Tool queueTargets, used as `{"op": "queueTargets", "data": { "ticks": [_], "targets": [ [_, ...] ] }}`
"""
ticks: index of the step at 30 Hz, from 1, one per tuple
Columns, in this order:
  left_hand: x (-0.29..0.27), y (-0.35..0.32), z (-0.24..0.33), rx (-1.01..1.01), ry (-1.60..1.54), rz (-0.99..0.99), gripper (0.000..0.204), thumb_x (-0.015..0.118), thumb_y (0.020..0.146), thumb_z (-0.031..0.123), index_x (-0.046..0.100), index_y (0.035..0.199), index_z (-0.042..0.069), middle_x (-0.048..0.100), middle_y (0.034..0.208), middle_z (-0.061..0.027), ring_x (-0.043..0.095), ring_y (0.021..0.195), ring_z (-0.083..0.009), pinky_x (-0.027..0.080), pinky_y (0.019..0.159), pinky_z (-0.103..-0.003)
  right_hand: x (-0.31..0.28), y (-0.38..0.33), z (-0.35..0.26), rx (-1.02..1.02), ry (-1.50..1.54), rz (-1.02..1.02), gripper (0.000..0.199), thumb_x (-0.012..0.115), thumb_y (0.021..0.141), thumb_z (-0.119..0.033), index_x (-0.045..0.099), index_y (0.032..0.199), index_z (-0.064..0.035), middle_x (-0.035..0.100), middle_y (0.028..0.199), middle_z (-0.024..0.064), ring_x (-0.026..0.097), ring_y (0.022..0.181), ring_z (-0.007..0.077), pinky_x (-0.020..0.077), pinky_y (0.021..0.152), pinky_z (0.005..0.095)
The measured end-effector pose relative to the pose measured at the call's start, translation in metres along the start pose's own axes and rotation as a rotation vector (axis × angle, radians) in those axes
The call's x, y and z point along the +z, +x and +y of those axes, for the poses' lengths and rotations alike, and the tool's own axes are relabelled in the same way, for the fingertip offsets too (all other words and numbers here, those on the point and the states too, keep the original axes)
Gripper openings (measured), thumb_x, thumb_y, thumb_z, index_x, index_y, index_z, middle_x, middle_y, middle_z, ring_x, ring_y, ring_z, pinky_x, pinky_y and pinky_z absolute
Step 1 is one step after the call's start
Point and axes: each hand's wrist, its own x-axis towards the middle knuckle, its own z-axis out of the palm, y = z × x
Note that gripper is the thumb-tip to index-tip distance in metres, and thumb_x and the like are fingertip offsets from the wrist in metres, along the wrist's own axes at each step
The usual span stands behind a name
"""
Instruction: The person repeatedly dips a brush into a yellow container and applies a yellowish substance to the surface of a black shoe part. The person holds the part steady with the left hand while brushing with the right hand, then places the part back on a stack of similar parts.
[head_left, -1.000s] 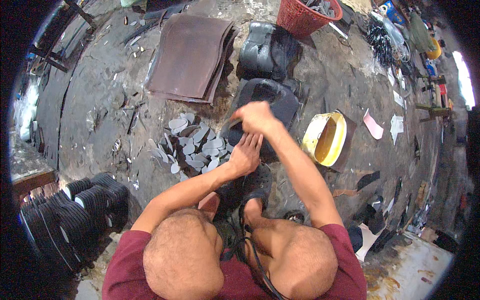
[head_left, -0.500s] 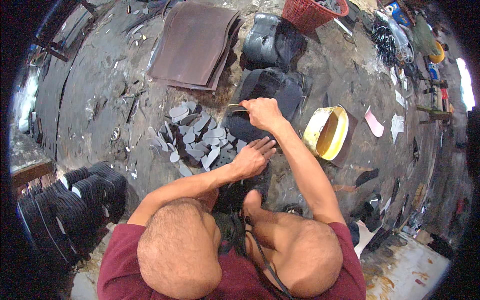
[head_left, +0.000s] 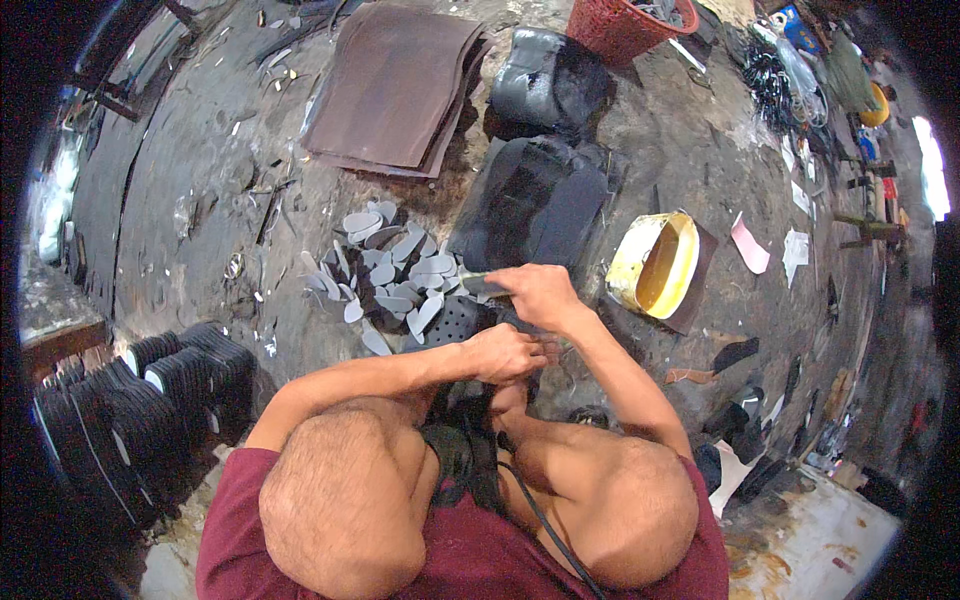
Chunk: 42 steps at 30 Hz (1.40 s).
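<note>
My right hand (head_left: 545, 297) is closed around a narrow flat tool (head_left: 484, 285) with a pale end pointing left. Just below it, my left hand (head_left: 503, 353) has its fingers curled in by my feet; what they hold, if anything, is hidden. A black perforated piece (head_left: 458, 324) lies left of the hands. Beyond them is a dark, flat-topped slab (head_left: 540, 205). To its right, a white and yellow oval tin (head_left: 688, 262) contains an amber substance. Many small grey rounded cut-outs (head_left: 388, 272) lie heaped to the left.
Brown sheets (head_left: 390, 90) are stacked at the far left, beside a shiny black bundle (head_left: 550, 85). A red basket (head_left: 625, 30) stands behind. Rows of black sole-shaped pieces (head_left: 180, 385) sit near left. Scraps, including a pink one (head_left: 748, 243), litter the floor at right.
My right hand has come down toward me with the tool, off the slab. My left hand has drawn nearer and its fingers have curled. A curved black piece has gone from the slab's top.
</note>
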Motion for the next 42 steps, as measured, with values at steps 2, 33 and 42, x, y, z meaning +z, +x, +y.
{"op": "queueTargets", "data": {
  "ticks": [2, 33, 42],
  "targets": [
    [0.009, -0.006, -0.011, -0.040, -0.019, 0.124, 0.050, 0.067, 0.078, 0.019, 0.061, 0.127, 0.007, 0.064, 0.129, -0.0138, 0.068, 0.102, -0.0317, 0.061, 0.077, -0.042, -0.027, 0.017, -0.003, 0.085, 0.426, 0.401, 0.041, 0.066, 0.082, -0.011, 0.068, 0.122, -0.0204, 0.073, 0.116, 0.0075, 0.071, 0.102, 0.0303, 0.0575, 0.084, 0.0411],
    [-0.081, -0.071, -0.033, -0.932, -0.199, 0.753, 0.028, 0.069, 0.087, 0.008, 0.074, 0.114, 0.007, 0.076, 0.101, -0.0101, 0.071, 0.085, -0.0170, 0.054, 0.076, -0.030, 0.022, -0.039, 0.004, -0.052, -0.267, 0.287, 0.045, 0.068, 0.077, -0.012, 0.066, 0.121, -0.0207, 0.064, 0.125, 0.0011, 0.061, 0.117, 0.0246, 0.0540, 0.090, 0.0430],
    [-0.070, -0.044, -0.068, -0.747, 0.150, 0.779, 0.030, 0.069, 0.082, 0.003, 0.072, 0.111, 0.011, 0.073, 0.107, -0.0090, 0.069, 0.082, -0.0249, 0.056, 0.074, -0.034, -0.036, -0.045, 0.007, 0.126, 0.311, 0.529, 0.035, 0.071, 0.083, -0.009, 0.070, 0.118, -0.0138, 0.074, 0.112, 0.0108, 0.072, 0.098, 0.0279, 0.0571, 0.084, 0.0395]
  ]
}}
